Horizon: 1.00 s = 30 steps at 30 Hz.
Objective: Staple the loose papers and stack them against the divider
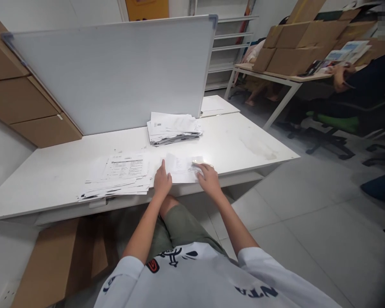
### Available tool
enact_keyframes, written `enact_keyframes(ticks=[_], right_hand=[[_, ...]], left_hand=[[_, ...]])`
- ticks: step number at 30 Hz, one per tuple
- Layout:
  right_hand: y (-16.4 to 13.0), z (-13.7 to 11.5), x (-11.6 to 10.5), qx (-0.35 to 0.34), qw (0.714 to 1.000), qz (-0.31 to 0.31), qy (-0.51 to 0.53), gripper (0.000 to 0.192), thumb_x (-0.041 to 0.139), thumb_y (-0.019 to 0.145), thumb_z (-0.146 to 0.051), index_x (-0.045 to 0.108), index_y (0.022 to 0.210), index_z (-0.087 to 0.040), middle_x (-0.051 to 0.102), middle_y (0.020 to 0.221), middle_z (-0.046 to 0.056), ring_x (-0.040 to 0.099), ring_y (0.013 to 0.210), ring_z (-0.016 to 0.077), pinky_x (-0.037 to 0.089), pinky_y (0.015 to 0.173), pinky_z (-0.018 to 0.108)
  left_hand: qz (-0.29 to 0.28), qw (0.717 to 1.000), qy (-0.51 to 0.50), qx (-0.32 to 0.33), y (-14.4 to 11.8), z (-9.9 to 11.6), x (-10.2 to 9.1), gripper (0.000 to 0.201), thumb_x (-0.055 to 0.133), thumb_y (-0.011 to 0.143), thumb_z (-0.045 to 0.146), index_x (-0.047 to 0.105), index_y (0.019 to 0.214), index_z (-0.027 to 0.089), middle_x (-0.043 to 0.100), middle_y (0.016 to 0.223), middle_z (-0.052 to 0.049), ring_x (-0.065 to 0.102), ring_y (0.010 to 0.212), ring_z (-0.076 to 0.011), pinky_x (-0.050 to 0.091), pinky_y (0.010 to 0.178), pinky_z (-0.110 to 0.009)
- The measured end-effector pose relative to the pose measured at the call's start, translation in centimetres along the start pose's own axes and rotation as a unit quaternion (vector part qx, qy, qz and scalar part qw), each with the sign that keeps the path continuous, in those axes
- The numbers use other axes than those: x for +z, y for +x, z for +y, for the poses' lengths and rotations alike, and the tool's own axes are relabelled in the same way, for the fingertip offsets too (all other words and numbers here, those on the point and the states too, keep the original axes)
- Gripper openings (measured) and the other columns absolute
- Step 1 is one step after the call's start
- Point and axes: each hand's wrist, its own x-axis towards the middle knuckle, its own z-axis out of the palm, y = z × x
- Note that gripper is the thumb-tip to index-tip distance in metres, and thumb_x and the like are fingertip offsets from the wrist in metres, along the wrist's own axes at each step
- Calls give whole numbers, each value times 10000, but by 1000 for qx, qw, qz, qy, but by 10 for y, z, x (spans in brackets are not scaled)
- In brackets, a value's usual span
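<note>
White desk (pixel 244 145) fills the middle of the view, with one whiteboard (pixel 115 72) propped upright along its far edge. Two hands work at the near edge. The left hand (pixel 162 182) lies flat with its fingers pressed on the left margin of one loose sheet (pixel 181 167), holding it down rather than gripping it. The right hand (pixel 209 179) rests on the sheet's right side, fingers curled toward a small pale object (pixel 201 161) at its fingertips; the glare there is strong, so I cannot tell whether it is pinched or merely touched, nor quite what it is. The sheet lies on the desk between the two hands.

Two paper stacks are on the desk: one spread stack (pixel 118 179) just left of the left hand, and one thicker stack (pixel 173 127) beyond both hands, near the whiteboard. Far right of the right hand, another person (pixel 356 85) sits at a second table (pixel 276 77) piled with cardboard boxes (pixel 301 42).
</note>
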Motion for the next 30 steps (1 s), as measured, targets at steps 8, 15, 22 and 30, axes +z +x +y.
enact_keyframes(ticks=[8, 15, 22, 30], right_hand=[[18, 5, 20, -11, 999, 4, -44, 389, 471, 901, -214, 563, 1274, -148, 534, 1320, 137, 432, 1215, 284, 344, 1041, 423], [28, 3, 16, -14, 995, 6, -99, 316, 479, 846, -77, 664, 1077, -188, 620, 1105, 93, 473, 1052, 259, 351, 889, 373], [44, 8, 21, -30, 985, -19, -171, 234, 518, 809, -51, 677, 905, -194, 576, 939, 85, 445, 910, 243, 294, 740, 332], [66, 59, 0, -298, 936, -134, -127, 299, 475, 843, -114, 647, 1080, -172, 589, 1011, 112, 495, 921, 238, 362, 816, 355]], left_hand=[[-27, 978, 182, 95, -2, -4, 6, 445, 347, 953, 208, 570, 1313, 71, 530, 1412, -143, 418, 1358, -311, 368, 1111, -450], [-16, 972, 210, 107, -14, -8, 11, 516, 324, 989, 321, 491, 1404, 64, 467, 1463, -153, 395, 1383, -315, 324, 1139, -468], [-78, 949, 243, 186, -24, -18, 1, 610, 484, 941, 466, 392, 1490, 217, 339, 1545, -95, 292, 1432, -354, 261, 1147, -591], [-104, 961, 234, 105, -39, 4, -12, 418, 415, 971, 214, 552, 1364, 240, 529, 1417, -88, 436, 1350, -339, 259, 1129, -639]])
